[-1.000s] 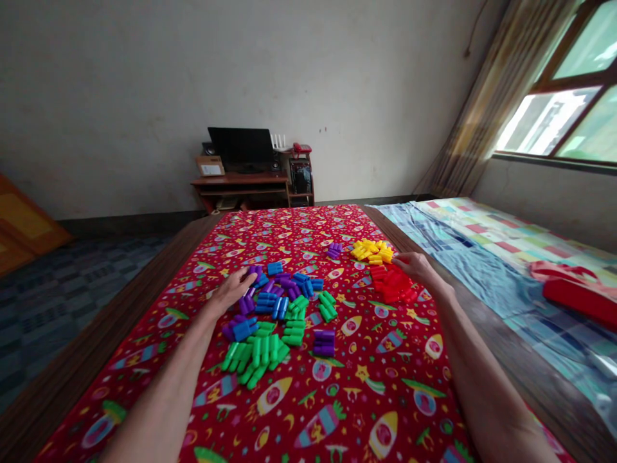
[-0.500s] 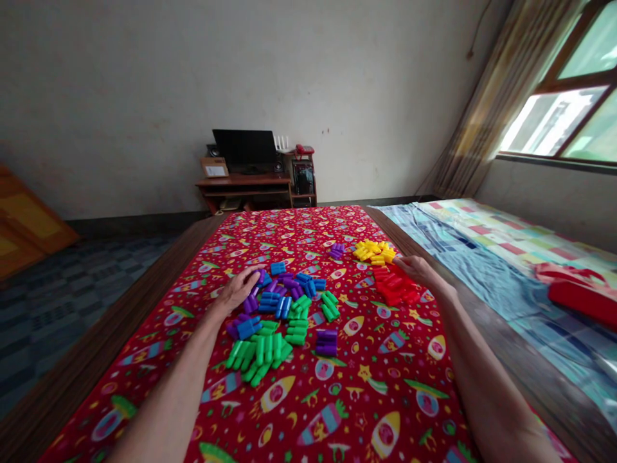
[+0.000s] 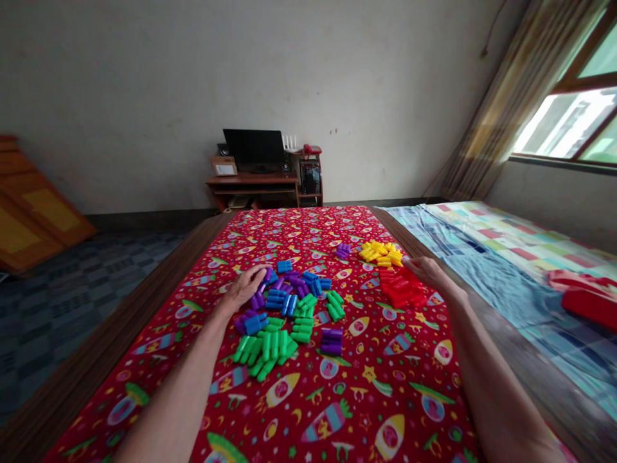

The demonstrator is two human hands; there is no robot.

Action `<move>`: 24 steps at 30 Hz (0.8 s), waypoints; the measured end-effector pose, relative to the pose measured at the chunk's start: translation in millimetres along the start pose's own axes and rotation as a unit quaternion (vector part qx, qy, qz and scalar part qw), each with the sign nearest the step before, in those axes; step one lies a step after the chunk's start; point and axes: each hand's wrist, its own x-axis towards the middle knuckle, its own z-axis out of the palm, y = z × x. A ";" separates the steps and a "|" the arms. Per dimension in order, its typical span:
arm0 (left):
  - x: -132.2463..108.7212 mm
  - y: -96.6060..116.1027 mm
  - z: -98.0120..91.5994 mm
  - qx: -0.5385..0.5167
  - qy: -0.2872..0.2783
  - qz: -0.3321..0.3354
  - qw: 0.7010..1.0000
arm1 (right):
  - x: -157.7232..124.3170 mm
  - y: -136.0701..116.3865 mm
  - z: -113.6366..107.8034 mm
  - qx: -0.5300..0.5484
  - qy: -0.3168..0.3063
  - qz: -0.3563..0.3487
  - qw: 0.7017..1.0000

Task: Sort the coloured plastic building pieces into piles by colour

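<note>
My left hand lies at the far left edge of a mixed pile, fingers loosely stretched around purple pieces and touching them. Blue ribbed plastic pieces mix with the purple ones there. Nearer to me are green pieces in a heap. On the right, my right hand reaches in with fingers extended beside a heap of red pieces, its fingertips close to the yellow pieces. Its lower fingers are partly hidden, and I see nothing held in either hand.
Lone purple pieces lie at the front and beside the yellow heap. A red patterned cloth covers the wooden table. A bed stands at right; a desk with a monitor is against the wall.
The view has swung slightly left, so everything sits a little further right in the picture. Both hands keep their places by the piles; no piece has visibly moved.
</note>
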 end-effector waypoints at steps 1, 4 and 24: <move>-0.1 0.2 -0.1 -0.003 0.000 -0.001 1.000 | 0.1 1.0 -0.2 -0.002 0.002 0.000 1.000; -1.0 1.7 0.1 -0.034 -0.002 -0.002 0.999 | 0.6 0.9 -4.0 -0.011 0.011 -0.009 1.000; -6.5 3.2 -2.1 -0.069 -0.001 0.010 0.998 | 31.8 -236.5 149.7 -0.017 -0.175 -0.329 0.928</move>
